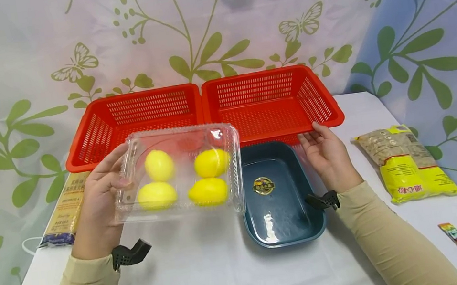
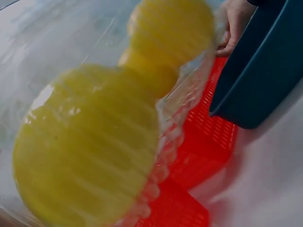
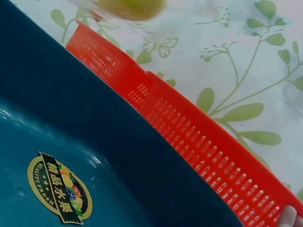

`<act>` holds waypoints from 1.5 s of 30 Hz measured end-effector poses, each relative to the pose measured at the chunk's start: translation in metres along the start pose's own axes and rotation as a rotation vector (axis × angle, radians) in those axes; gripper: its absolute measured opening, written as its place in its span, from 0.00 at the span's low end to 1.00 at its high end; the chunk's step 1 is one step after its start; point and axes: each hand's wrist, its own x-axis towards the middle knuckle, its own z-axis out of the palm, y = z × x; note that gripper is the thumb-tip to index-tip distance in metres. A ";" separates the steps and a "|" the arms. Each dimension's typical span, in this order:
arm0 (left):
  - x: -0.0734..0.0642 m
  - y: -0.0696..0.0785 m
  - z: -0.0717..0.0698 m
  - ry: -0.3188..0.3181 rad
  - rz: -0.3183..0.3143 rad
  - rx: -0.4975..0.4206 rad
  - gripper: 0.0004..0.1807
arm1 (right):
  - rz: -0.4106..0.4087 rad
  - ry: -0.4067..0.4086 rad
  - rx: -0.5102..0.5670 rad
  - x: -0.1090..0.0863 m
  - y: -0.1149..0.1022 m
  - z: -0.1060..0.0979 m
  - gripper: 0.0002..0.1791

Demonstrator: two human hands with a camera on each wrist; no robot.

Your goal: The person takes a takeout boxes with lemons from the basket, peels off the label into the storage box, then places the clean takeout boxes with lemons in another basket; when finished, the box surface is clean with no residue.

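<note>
My left hand (image 1: pixel 98 195) grips the left side of a clear plastic clamshell box (image 1: pixel 176 137), raised over the table. Several yellow lemons (image 1: pixel 209 192) lie inside it, large and close in the left wrist view. My right hand (image 1: pixel 324 156) holds the front rim of the right red basket (image 1: pixel 261 131), a finger over the edge and others below it. Part of that hand (image 3: pixel 288 217) shows on the basket's slotted side in the right wrist view. A dark blue plastic basin (image 1: pixel 283 217) with a round fruit label stands beside the right hand.
Another red basket (image 1: pixel 150 104) adjoins the right one, partly behind the box. A yellow-brown packet (image 1: pixel 64 210) lies left, beyond my left hand. On the right lie a clear-and-yellow pasta bag (image 1: pixel 406 162) and a small snack bar (image 1: pixel 456 236). A leaf-patterned cloth (image 1: pixel 213 24) hangs behind.
</note>
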 end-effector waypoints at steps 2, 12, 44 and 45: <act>0.011 0.003 0.010 -0.004 0.006 -0.036 0.36 | -0.006 0.000 0.002 0.000 -0.001 0.000 0.35; 0.083 -0.004 0.071 0.058 0.080 -0.008 0.29 | 0.001 0.008 0.005 -0.001 -0.002 0.000 0.32; 0.204 -0.111 0.172 0.254 0.040 0.375 0.18 | -0.021 0.028 -0.079 -0.003 0.002 -0.001 0.37; 0.205 -0.115 0.174 0.259 0.033 0.394 0.17 | -0.025 0.025 -0.082 -0.003 0.001 -0.001 0.37</act>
